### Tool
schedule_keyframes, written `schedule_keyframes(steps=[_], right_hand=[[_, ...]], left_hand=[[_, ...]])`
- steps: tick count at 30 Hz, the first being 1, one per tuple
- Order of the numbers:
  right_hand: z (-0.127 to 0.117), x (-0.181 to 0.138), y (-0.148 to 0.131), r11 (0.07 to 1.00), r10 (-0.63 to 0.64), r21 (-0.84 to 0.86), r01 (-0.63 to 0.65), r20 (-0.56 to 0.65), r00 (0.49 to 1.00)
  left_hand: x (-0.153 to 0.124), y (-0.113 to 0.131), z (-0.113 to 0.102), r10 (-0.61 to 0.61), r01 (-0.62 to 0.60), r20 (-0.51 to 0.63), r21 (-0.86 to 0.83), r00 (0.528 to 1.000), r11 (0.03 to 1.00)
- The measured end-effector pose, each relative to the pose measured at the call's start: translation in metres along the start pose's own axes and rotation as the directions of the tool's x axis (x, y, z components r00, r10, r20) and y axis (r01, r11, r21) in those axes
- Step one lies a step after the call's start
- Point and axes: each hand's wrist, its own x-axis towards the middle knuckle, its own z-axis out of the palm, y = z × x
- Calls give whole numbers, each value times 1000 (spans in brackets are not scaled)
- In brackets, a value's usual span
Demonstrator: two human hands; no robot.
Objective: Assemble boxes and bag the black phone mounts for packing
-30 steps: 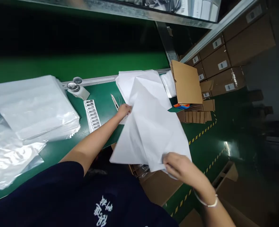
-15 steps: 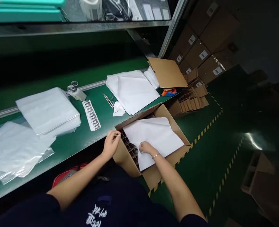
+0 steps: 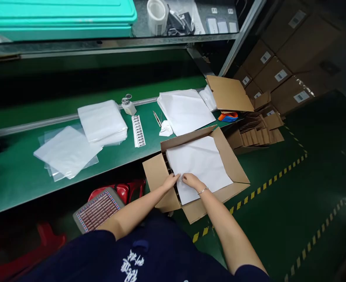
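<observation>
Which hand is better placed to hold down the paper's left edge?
Probably the left hand: it is at that edge of the white paper, while the right hand is farther in from it.

2 arms reach forward, curled hands nearly meeting.

White sheet, thin, lightly creased, roughly rectangular, lies almost flat inside cardboard box, covering most of interior; narrow dark gap left along its left edge. Box plain brown, upright, open-topped, left and near flaps spread outward, just beside table's near edge.
</observation>
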Motion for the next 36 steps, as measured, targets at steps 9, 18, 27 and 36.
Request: schedule_keyframes(steps=[9, 18, 27, 36], right_hand=[[-71, -105, 45, 1000, 12, -17, -15, -185, 983], [-101, -154, 136, 992, 28, -113, -55, -231, 973], [-117, -196, 169, 974, -209, -120, 190, -169, 963], [-151, -71, 100, 968, -59, -247, 45, -49, 997]], left_hand=[[24, -14, 1, -72, 60, -91, -134, 993, 989], [28, -28, 13, -32, 23, -316, -31, 948, 999], [-14, -8, 46, 155, 79, -491, 422, 857, 903], [26, 42, 76, 420, -223, 8, 857, 907, 465]])
